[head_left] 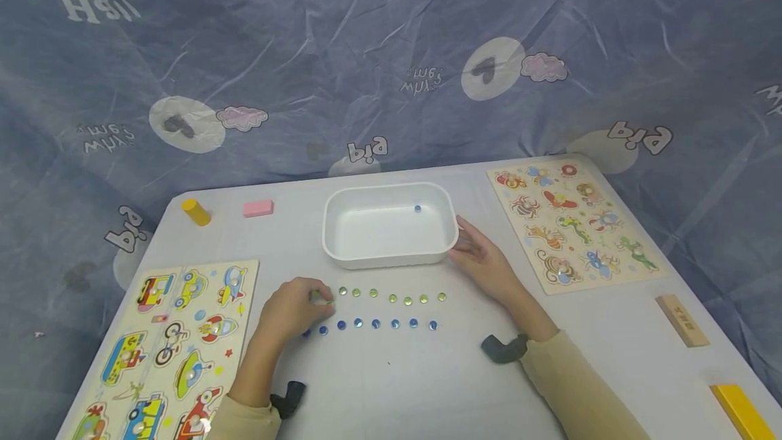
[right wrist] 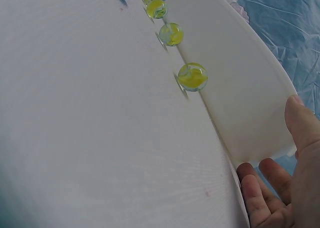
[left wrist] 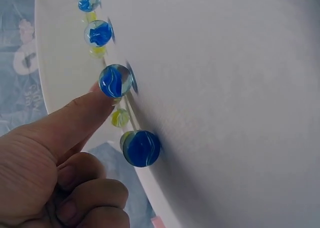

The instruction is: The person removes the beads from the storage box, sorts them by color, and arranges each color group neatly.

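Note:
My left hand (head_left: 294,309) is at the left end of a row of yellow glass marbles (head_left: 373,292). Thumb and forefinger pinch a yellow marble (head_left: 330,303), mostly hidden by the fingertips. In the left wrist view, the thumb points behind a blue marble (left wrist: 115,81), and the other fingers curl toward the palm. A row of blue marbles (head_left: 375,324) lies nearer to me. My right hand (head_left: 485,265) holds the right end of a white plastic tray (head_left: 391,261), thumb and fingers around its wall. One blue marble (head_left: 418,208) sits inside the tray.
A vehicle puzzle board (head_left: 208,352) lies at left, an insect puzzle board (head_left: 580,223) at right. A yellow cylinder (head_left: 196,212) and a pink block (head_left: 258,208) are at the back left. A wooden block (head_left: 682,320) and a yellow block (head_left: 740,413) lie along the right edge.

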{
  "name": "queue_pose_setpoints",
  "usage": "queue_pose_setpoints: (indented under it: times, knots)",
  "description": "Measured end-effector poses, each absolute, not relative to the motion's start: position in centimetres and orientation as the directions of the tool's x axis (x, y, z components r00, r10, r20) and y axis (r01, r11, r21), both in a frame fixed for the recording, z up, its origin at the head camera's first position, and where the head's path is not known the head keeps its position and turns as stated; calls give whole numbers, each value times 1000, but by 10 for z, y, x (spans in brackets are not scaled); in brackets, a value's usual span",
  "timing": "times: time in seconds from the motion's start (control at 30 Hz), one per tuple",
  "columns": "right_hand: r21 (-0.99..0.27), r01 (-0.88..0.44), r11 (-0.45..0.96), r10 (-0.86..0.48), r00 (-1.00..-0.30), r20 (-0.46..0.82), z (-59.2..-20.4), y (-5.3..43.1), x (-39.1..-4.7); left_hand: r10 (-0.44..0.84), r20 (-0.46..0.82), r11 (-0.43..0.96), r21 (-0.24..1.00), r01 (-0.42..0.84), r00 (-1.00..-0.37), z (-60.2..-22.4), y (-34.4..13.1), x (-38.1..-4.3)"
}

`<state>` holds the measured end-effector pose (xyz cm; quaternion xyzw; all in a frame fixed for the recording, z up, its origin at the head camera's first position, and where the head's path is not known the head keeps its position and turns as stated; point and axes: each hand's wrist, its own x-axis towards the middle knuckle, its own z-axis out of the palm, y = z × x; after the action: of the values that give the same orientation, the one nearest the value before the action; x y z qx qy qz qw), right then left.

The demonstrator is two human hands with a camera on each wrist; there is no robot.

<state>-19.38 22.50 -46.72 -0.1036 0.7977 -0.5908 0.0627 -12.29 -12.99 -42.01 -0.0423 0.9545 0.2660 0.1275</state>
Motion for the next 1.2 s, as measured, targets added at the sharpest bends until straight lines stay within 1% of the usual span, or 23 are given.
queue_pose_setpoints:
  times: [0.23, 0.43, 0.57, 0.73, 0.87, 1.0, 1.1, 1.2]
  knots:
    - [-954, -87, 286, -237, -971, 17, -468, 224, -194, -28, -272, 857, 489, -163, -962, -424, -129, -123]
    - [-952, -91, 292, -235, -972, 21, -467, 224, -194, -27, -262, 855, 495, -158, -965, -419, -127, -121]
    - [-950, -104, 294, -236, -971, 34, -466, 224, -194, -33, -246, 843, 513, -159, -969, -411, -127, -118]
    - [-950, -113, 291, -241, -970, 41, -467, 224, -194, -43, -204, 829, 539, -149, -978, -389, -127, -113]
    - [-943, -116, 311, -237, -971, 41, -466, 223, -195, -17, -126, 826, 557, -85, -992, -367, -123, -115]
    - [-944, -101, 314, -235, -972, 26, -459, 221, -191, 35, -51, 826, 563, 0, -998, -352, -112, -126]
    - [-948, -88, 305, -240, -971, 13, -448, 218, -186, 86, -40, 818, 573, 48, -996, -348, -100, -142]
    - [-947, -86, 308, -244, -970, 8, -439, 216, -180, 142, -66, 813, 577, 78, -988, -351, -84, -163]
